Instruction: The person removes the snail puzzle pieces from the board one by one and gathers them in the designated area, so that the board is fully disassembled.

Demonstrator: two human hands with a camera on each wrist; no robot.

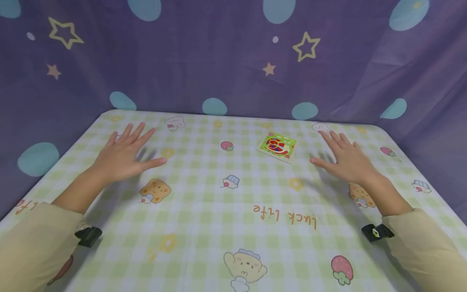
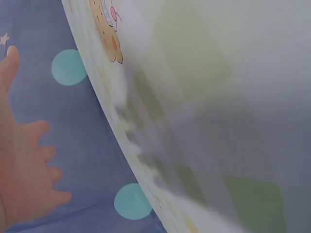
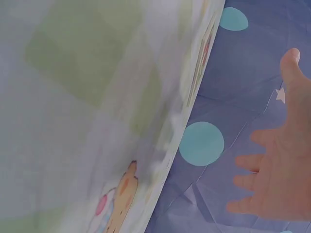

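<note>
A small square puzzle board (image 1: 278, 146), green with a red, blue and yellow coiled picture and a pale edge, lies flat toward the far side of the table, right of centre. My left hand (image 1: 122, 156) hovers over the table's left side, fingers spread and holding nothing. On the right, my right hand (image 1: 346, 160) hovers likewise with fingers spread, its thumb pointing toward the board and apart from it. Both palms show in the wrist views, the left palm (image 2: 24, 165) and the right palm (image 3: 286, 165), with nothing in them.
A green-and-white checked tablecloth (image 1: 204, 227) printed with bears, strawberries and cupcakes covers the table. Behind and at both sides hangs a purple curtain (image 1: 233, 52) with stars and teal spots. Dark bands circle the left cuff (image 1: 88, 236) and the right cuff (image 1: 377, 232).
</note>
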